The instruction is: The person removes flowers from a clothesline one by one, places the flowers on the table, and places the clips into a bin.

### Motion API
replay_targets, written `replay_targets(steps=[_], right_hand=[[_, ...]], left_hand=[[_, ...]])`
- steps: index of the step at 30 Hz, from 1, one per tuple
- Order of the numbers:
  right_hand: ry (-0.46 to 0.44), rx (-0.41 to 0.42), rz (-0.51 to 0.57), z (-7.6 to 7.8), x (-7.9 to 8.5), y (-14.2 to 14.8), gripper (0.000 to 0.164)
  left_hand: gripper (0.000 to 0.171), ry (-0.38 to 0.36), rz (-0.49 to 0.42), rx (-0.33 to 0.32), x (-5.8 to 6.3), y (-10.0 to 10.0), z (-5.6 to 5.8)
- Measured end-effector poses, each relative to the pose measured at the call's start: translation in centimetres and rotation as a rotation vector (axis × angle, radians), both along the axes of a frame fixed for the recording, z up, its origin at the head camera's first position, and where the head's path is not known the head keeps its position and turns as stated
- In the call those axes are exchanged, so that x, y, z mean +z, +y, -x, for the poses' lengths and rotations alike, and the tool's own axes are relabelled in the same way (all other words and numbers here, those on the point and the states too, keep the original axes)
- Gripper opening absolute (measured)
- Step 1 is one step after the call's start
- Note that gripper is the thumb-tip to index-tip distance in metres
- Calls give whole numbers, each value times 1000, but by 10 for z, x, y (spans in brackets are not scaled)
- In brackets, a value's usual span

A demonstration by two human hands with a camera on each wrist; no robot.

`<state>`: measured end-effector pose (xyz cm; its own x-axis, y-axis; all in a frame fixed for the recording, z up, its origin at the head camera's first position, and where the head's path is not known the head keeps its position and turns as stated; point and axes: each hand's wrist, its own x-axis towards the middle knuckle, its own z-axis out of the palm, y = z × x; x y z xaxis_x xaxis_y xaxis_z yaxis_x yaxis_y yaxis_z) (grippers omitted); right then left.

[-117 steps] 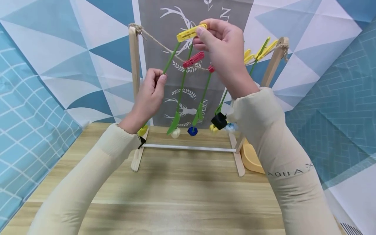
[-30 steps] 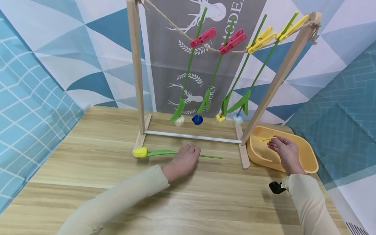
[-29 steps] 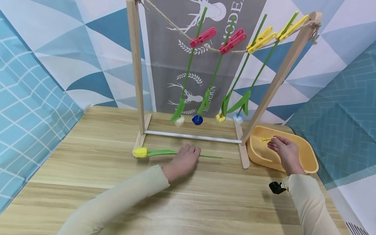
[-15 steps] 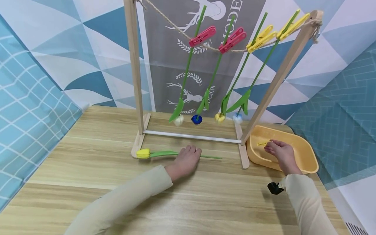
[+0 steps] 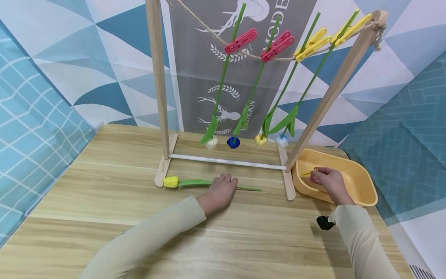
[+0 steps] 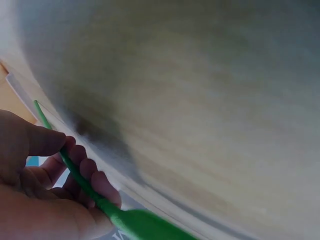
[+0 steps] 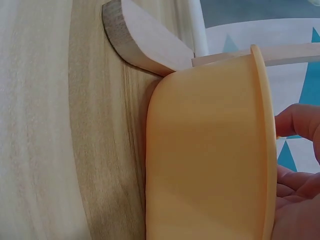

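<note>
My left hand [image 5: 218, 192] grips the green stem of a yellow artificial tulip [image 5: 170, 182] low at the table, in front of the rack. In the left wrist view the stem [image 6: 80, 177] runs between thumb and curled fingers. With thumb and fingertips my right hand [image 5: 331, 183] pinches a yellow clothespin [image 5: 306, 173] over the left part of the orange-yellow basin [image 5: 371, 190]. From the right wrist the basin's wall [image 7: 210, 150] hides most of that clothespin. Four-flower line aside, the nearest hanging stem is a white tulip [image 5: 211, 143], upside down from a red clothespin [image 5: 241, 41].
A wooden rack [image 5: 158, 77] with a twine line [image 5: 202, 24] stands at the back. Beside the white tulip hang a blue tulip [image 5: 233, 142], a yellow one [image 5: 261, 140] and a pale blue one [image 5: 282, 140], held by red and yellow clothespins. A white crossbar [image 5: 226, 161] joins the feet.
Both hands have come down from the line, where they held the tulip and clothespin; the tulip now lies low. Lately my right hand has shifted slightly left with the clothespin over the basin.
</note>
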<state>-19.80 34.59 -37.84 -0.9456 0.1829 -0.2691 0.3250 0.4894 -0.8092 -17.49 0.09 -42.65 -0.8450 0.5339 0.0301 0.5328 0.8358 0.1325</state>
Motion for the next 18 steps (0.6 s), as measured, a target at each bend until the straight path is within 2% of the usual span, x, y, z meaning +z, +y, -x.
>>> replay_targets(steps=[11,18], right_hand=[[-37,24,-21,3,-3,-1,56],[-66,84,-44,4,-1,-2,59]], left_hand=[[24,-27,12,5,-5,1,2],[25,-39,45,13,-4,1,3]])
